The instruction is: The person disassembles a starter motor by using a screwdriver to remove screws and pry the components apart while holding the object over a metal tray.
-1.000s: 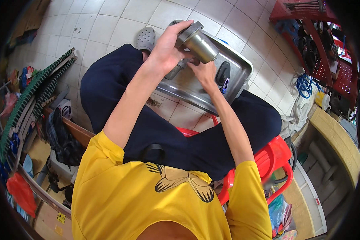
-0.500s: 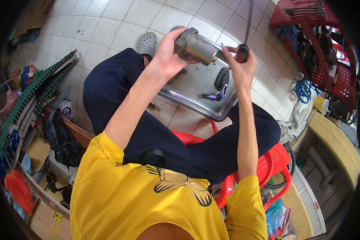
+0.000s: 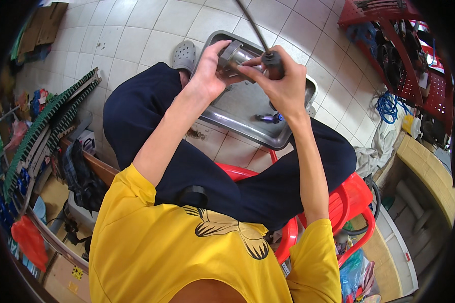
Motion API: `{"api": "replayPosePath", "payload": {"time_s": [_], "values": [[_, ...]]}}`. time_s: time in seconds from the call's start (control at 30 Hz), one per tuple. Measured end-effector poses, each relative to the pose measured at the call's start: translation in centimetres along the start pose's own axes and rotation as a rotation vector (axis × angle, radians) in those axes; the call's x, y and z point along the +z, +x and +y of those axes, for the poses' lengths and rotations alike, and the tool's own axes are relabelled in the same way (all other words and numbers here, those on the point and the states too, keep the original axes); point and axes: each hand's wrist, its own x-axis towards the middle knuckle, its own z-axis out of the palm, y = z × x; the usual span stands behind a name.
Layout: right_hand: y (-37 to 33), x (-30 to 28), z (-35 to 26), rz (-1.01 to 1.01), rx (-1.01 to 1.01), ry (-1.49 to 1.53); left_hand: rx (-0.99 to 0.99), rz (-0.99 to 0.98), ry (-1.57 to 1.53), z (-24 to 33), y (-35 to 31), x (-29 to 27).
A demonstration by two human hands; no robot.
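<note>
My left hand (image 3: 210, 73) is wrapped round a silvery metal cylinder (image 3: 232, 56) with a wider flange at one end, holding it above the tray. Right beside it, my right hand (image 3: 283, 83) grips a black cylindrical piece (image 3: 273, 64), from which a dark cord or rod runs upward. The right thumb and fingertips reach to the cylinder's end, and they hide where the two parts meet. Below, in the grey metal tray (image 3: 232, 126), lies a small purple and black tool (image 3: 269, 118), partly covered by my right wrist.
A red plastic chair (image 3: 351, 202) is beneath me. To the right stand a red perforated rack (image 3: 419, 96) and a coiled blue hose (image 3: 387, 107). Green-and-black strips (image 3: 45, 126) and mixed clutter lie at the left. A grey clog (image 3: 184, 55) rests on the tiled floor by the tray.
My right hand has moved left and up, bringing the black piece over the end of the cylinder. The cord now slants up to the left. My left hand keeps its hold.
</note>
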Motion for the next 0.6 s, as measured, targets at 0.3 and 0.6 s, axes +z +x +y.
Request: {"api": "replayPosePath", "payload": {"time_s": [0.3, 0.6], "values": [[-0.2, 1.2, -0.3, -0.002, 0.047, -0.079, 0.022, -0.081, 0.038, -0.6, 0.3, -0.3], [0.0, 1.8, 0.9, 0.023, -0.137, -0.182, 0.011, -0.032, -0.002, -0.6, 0.3, -0.2]]}}
